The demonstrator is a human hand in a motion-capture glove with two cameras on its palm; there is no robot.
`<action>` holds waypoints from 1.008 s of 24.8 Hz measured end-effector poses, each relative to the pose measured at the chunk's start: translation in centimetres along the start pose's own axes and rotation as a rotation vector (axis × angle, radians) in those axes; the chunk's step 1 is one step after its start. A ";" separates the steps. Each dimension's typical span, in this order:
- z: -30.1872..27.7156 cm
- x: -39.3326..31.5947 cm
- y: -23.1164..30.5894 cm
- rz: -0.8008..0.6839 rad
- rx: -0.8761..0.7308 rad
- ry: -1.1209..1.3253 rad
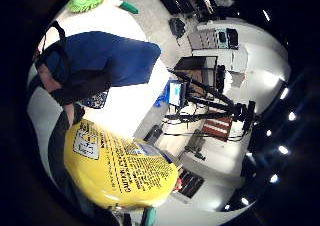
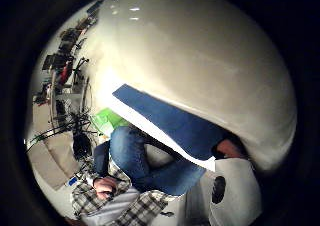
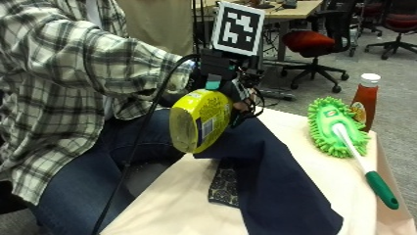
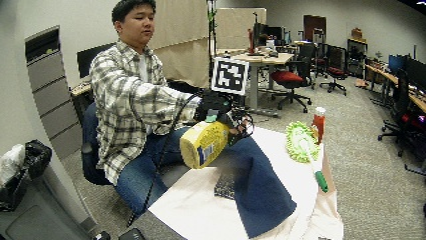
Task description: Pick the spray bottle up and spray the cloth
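Gripping bottle [image 3: 198, 120] aloft, right hand [image 3: 229, 90] fingers curled round it; pickup done. Cloth [image 3: 273, 176] at 5 o'clock below; spraying left.

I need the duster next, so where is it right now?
In the outside view, the green duster lies on the table's far side, beside the ketchup bottle, apart from the blue cloth.
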State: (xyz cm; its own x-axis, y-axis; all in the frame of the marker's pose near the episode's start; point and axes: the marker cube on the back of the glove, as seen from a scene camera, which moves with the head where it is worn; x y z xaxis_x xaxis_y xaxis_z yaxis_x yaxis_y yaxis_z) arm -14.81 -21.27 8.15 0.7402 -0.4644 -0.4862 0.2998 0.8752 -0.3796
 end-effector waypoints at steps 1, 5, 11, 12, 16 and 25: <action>-0.3 -0.7 0.1 -0.018 -0.009 0.036; 0.0 -1.8 -0.3 -0.051 -0.038 0.120; 0.3 -2.8 -0.6 -0.069 -0.058 0.147; 0.4 -2.9 -0.6 -0.070 -0.061 0.156; 0.5 -3.2 -0.6 -0.079 -0.069 0.169; 0.0 -3.2 -0.4 -0.080 -0.030 0.105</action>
State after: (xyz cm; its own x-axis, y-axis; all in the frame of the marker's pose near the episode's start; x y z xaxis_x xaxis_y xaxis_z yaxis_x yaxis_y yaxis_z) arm -17.27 -20.12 9.85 0.6471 -0.5456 -0.5326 0.3357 0.8311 -0.4434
